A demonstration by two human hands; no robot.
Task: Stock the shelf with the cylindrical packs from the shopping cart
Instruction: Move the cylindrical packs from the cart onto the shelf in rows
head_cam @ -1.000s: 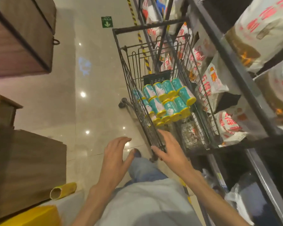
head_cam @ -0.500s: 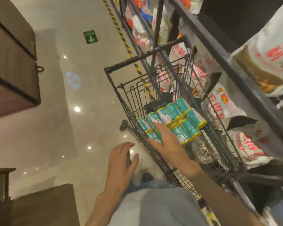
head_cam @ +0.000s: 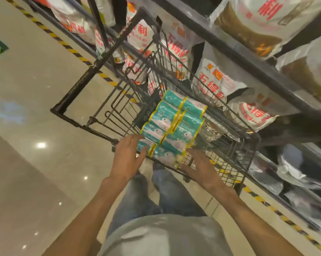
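Wire shopping cart (head_cam: pixel 235 145) holds teal cylindrical packs (head_cam: pixel 171 126), stacked lying down; left hand (head_cam: pixel 127 159) and right hand (head_cam: pixel 200 168), fingers straight, flank nearest packs; shelf (head_cam: pixel 248 58) carries bags

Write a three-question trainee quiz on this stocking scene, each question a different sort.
1. True or false: the teal cylindrical packs lie in the shopping cart.
2. Which hand is at the packs' left end? A) left hand B) right hand
3. Fill in: the shelf beside the cart holds white ____ with red print.

Key: 1 true. 2 A. 3 bags.
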